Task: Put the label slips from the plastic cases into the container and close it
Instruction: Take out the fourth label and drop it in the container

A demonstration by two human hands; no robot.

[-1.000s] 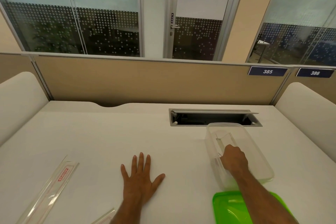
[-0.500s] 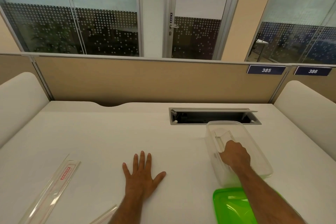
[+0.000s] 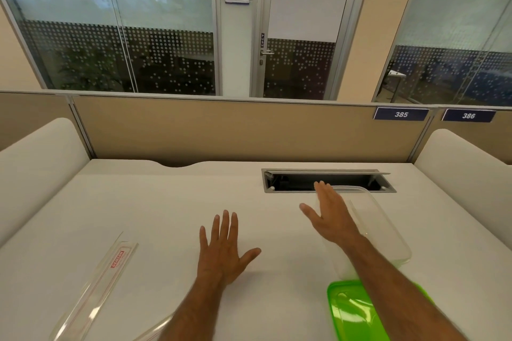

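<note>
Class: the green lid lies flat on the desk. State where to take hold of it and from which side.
Grip the green lid by its left rim, coming from the left. It lies flat, so only its edge offers purchase, and the right forearm covers its right part. The open left hand rests flat nearby, so it seems the likelier one.

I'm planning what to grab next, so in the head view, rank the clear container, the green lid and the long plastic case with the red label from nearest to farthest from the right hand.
1. Clear container: directly under and beside the right hand.
2. Green lid: nearer the person, under the right forearm.
3. Long plastic case: far left on the desk, beyond the left hand.
</note>
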